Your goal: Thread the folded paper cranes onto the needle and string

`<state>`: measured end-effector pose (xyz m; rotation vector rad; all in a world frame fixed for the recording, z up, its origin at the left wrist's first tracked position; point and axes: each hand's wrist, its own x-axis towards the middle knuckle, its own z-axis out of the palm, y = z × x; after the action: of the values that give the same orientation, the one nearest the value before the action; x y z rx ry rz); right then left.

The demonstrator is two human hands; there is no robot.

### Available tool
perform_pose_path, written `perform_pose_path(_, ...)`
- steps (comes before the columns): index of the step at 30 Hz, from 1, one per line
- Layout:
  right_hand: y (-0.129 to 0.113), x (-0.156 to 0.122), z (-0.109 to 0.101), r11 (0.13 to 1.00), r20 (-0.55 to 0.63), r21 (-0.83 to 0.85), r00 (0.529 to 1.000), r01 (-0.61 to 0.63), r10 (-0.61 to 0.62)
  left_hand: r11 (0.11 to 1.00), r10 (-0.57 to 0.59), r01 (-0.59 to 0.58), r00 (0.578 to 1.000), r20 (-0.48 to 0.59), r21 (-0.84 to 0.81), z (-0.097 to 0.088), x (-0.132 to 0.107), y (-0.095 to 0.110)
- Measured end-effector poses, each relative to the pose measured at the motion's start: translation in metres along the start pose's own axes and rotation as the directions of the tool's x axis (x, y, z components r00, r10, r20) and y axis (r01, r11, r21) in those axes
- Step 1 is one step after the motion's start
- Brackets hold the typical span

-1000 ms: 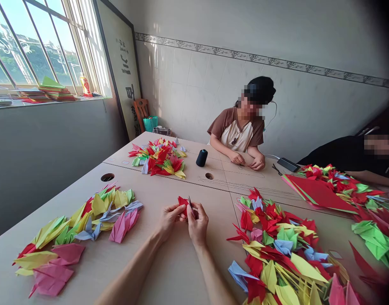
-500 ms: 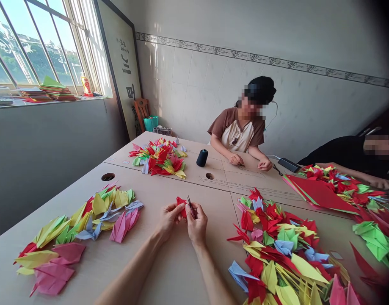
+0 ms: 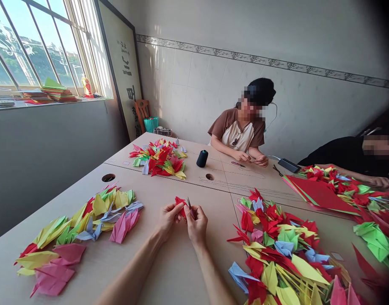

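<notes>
In front of me, my left hand (image 3: 170, 214) pinches a small red origami crane (image 3: 180, 201) between thumb and fingers. My right hand (image 3: 197, 219) is closed around a slim dark tool with pointed tips (image 3: 189, 203), tweezers or small snips; I cannot tell which. Its fingertips meet the red paper as well, and the tips stick up beside it. Fingers cover the crane's lower part. On the left lies a curved row of folded paper cranes (image 3: 81, 218) in yellow, green, blue, red and pink.
Larger heaps of paper cranes lie at right (image 3: 283, 245) and farther back (image 3: 162, 156). A dark thread spool (image 3: 202, 158) stands near a table hole (image 3: 209, 176). Threads stretch across the tabletop. Across sits a person (image 3: 241, 131); another (image 3: 337, 152) is at right, by red paper sheets (image 3: 321, 195).
My hands stay nearly still, still on the crane and tool. Across the table, the person's hands have come together, and a slim dark tool now lies on the table before them.
</notes>
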<state>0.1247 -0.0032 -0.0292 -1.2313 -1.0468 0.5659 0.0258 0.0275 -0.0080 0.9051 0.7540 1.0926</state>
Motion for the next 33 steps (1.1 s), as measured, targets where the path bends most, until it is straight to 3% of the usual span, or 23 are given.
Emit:
perform_pose_path(7,-0.0003,-0.0006,-0.0015,0.984,-0.001,-0.133,0.993,0.119,-0.12,1.0,0.008,-0.007,1.0,-0.008,0.018,-0.0005,0.0008,-0.002)
perform_pose_path(18,-0.0019,0.0006,-0.0012,0.994,0.046,-0.103,0.998,0.037,-0.033,1.0,0.006,-0.006,0.997,-0.074,-0.004,-0.0028,0.0025,-0.0012)
perform_pose_path(33,0.001,0.0004,-0.0001,0.985,0.031,-0.128,0.993,0.113,-0.11,0.997,0.072,-0.069,0.992,-0.103,0.032,-0.0032,0.0044,-0.0022)
